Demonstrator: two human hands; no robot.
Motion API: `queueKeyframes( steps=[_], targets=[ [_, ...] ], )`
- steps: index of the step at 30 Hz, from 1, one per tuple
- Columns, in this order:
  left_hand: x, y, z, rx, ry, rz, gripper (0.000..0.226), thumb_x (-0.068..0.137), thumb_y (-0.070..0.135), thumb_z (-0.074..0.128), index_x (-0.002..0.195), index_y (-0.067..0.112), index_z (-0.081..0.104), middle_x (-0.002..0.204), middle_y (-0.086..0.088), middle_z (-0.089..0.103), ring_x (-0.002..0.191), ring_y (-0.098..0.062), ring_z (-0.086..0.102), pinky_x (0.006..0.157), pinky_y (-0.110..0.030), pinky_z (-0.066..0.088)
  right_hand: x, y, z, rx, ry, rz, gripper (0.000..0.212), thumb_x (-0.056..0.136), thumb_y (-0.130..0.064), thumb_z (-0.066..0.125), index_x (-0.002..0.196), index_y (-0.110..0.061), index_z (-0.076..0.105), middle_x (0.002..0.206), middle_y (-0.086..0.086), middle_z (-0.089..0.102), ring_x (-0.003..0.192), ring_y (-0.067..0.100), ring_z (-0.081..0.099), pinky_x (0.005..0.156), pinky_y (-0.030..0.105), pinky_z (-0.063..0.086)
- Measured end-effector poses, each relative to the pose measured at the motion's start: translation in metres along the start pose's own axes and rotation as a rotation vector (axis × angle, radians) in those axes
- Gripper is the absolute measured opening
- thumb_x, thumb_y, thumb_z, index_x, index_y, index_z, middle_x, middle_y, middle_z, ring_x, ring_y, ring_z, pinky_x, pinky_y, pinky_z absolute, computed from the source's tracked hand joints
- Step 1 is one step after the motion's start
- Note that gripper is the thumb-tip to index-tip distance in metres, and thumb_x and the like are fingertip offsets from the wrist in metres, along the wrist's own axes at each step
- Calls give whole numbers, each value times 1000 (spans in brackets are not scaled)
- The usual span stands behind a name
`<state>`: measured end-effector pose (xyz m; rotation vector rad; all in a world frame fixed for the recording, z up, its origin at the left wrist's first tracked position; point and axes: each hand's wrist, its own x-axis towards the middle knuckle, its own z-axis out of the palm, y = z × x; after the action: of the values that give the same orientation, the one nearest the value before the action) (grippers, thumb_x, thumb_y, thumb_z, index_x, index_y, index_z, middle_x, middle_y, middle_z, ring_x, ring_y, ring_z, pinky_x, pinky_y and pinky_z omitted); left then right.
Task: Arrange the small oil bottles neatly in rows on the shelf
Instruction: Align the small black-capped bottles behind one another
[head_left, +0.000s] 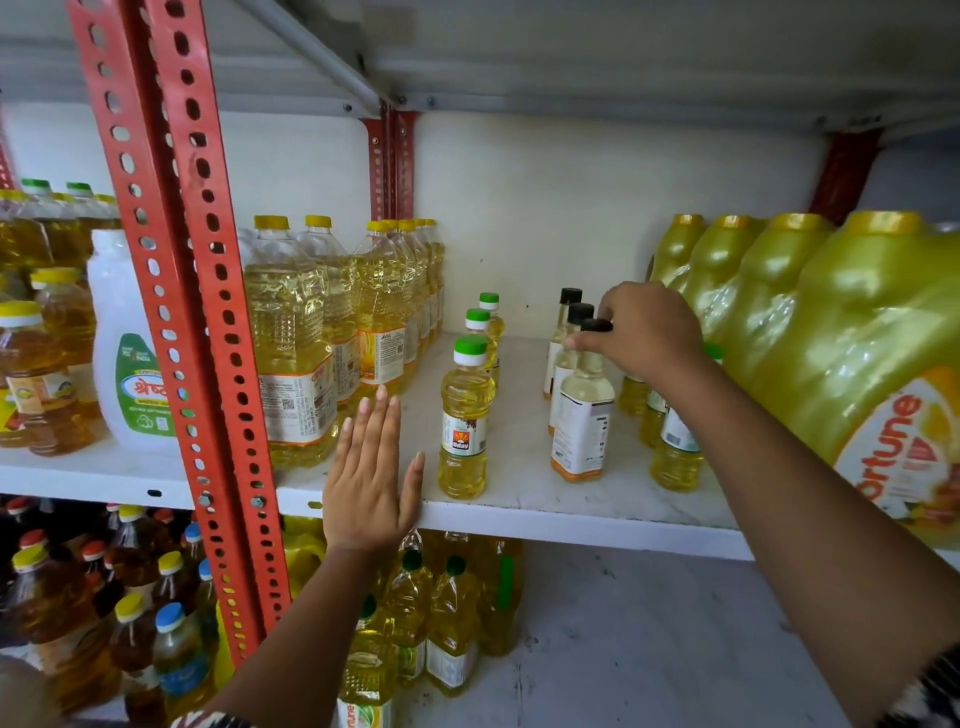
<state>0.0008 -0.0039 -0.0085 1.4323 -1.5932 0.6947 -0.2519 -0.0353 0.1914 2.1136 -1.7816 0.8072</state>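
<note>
On the white shelf (524, 499) three small green-capped yellow oil bottles (464, 415) stand in a row running front to back. To their right three black-capped pale bottles (582, 415) form a second row. My right hand (644, 330) grips the black cap of the front one from above. Further small yellow bottles (675, 460) stand under my right forearm, partly hidden. My left hand (371, 478) lies flat and open on the shelf's front edge, left of the green-capped row, holding nothing.
Large clear oil bottles (296, 348) crowd the shelf's left part beside a red perforated upright (208, 322). Big green-yellow oil jugs (852, 353) fill the right. Beyond the upright stand a white jug (130, 364) and amber bottles. The shelf below holds more bottles (415, 613).
</note>
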Motion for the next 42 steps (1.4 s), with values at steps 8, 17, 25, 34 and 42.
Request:
queueKeyframes(
  steps=[8,17,25,34,42],
  targets=[
    [0,0,1,6,12,2,62,95,35,31,148,3,27,155,-15,27,147,-23,18,120,-40,14,-1,6,-4,208,-19,34,53,65,-47,78,105,-14,65,103,9,69,98,30,62,70,31,44],
    [0,0,1,13,6,-4,61,95,35,31,147,2,28,155,-15,28,147,-23,18,120,-39,13,-1,7,2,340,-24,78,50,65,-46,79,103,-15,66,100,4,68,94,24,62,71,29,47],
    [0,2,1,9,7,-6,61,96,35,30,147,1,29,154,-16,29,146,-24,19,120,-39,13,-4,6,1,418,-33,98,48,70,-31,76,114,-18,63,112,5,69,105,26,62,82,32,49],
    [1,1,2,9,6,-9,61,96,35,30,147,2,29,154,-15,28,146,-24,20,120,-40,14,-12,5,7,416,52,74,35,72,-32,78,101,-13,72,104,10,73,99,26,65,81,34,52],
    [0,1,1,12,-3,-8,61,96,35,30,147,2,28,155,-14,27,147,-23,18,121,-38,12,-29,3,-4,444,95,41,28,73,-32,77,92,-12,75,93,11,76,90,27,68,81,43,55]
  ],
)
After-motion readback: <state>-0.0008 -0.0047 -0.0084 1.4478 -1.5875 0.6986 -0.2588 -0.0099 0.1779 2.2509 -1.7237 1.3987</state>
